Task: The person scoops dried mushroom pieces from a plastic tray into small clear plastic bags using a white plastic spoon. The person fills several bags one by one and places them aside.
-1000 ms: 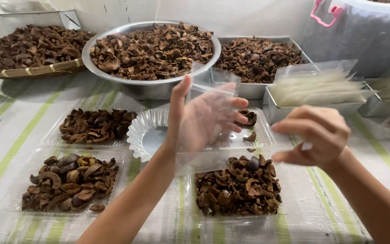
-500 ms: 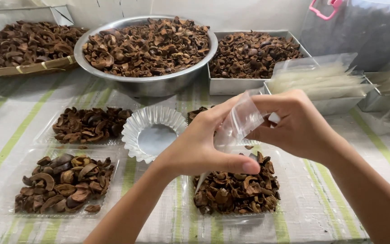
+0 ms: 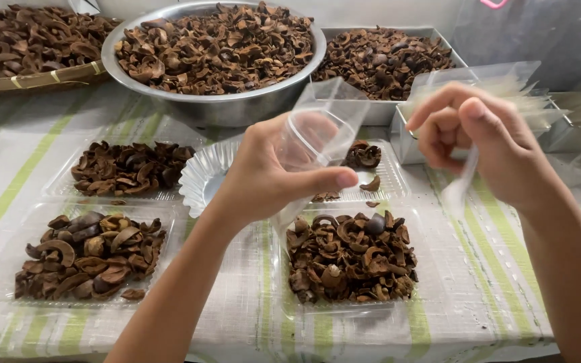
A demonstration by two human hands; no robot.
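The left hand (image 3: 270,175) is closed around a small clear plastic bag (image 3: 317,138), thumb across the front, holding it up above the middle of the striped cloth-covered table (image 3: 8,195). The right hand (image 3: 485,141) is curled over to the right of it, fingers pinched on what looks like a thin, blurred clear strip or bag edge hanging down; what it is I can't tell. Directly below the bag sits a clear plastic tray heaped with brown dried husk pieces (image 3: 351,259), and just left of the left wrist stands a fluted clear plastic cup (image 3: 204,176). The bag is flimsy and slippery, so I judge it could slide out of that one-handed grip or collapse shut. A low forearm could clip the fluted cup or nudge the near tray and scatter pieces. The big steel bowl of husks (image 3: 216,54) and the other trays stand well apart at the far side.
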